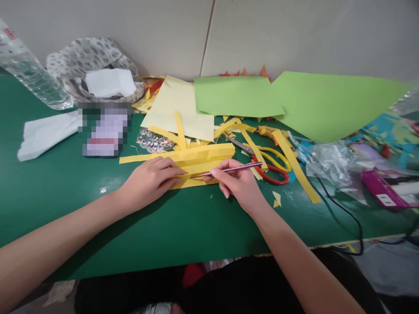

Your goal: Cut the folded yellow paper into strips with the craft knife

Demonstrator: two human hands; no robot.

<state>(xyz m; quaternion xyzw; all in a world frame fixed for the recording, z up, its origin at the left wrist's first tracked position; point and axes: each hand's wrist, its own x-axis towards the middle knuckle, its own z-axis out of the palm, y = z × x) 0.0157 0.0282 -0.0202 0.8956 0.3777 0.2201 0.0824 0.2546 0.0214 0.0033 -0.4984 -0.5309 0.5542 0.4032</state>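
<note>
A yellow paper (209, 153) with lengthwise folds lies on the green table in front of me. My left hand (153, 179) rests on its left end, fingers closed over the near folded edge; the thumb is mostly hidden. Between the thumb and fingers of my right hand (236, 179) is a slim, shiny pink-purple stick-like tool (246, 166). Its thin tip points left and meets the near fold of the paper, close to my left fingertips. Scissors (273, 163) with red and yellow handles lie just beyond my right hand.
Yellow strips (296, 168), a cream sheet (176, 104) and green sheets (238, 96) lie behind the work. Leftward are a bag of small gems (153, 141), a blurred phone (106, 131) and a water bottle (32, 69). A black cable (347, 209) and magenta device (381, 189) are at right.
</note>
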